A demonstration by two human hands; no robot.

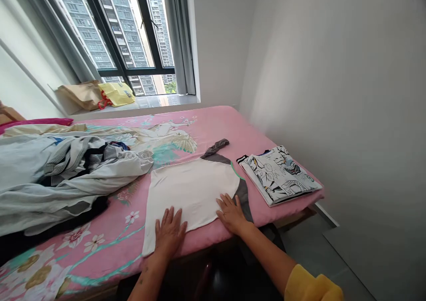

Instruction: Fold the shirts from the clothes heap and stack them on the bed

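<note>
A white shirt (189, 188) with dark grey sleeves and a green-edged neckline lies spread out on the pink bed. Its neckline points right, and one grey sleeve (215, 148) sticks out toward the back, bunched up. My left hand (169, 232) rests with fingers spread on the shirt's near edge, toward the hem end. Near the neckline, my right hand (232, 213) lies flat, its fingers apart on the white cloth beside the near grey sleeve (244, 199). Neither hand grips the cloth.
Folded shirts (279, 174) with a black-and-white print are stacked at the bed's right corner. A large heap of loose clothes (73, 172) covers the left side. Paper and yellow bags (116, 94) lie on the windowsill. A wall (333, 92) borders the right.
</note>
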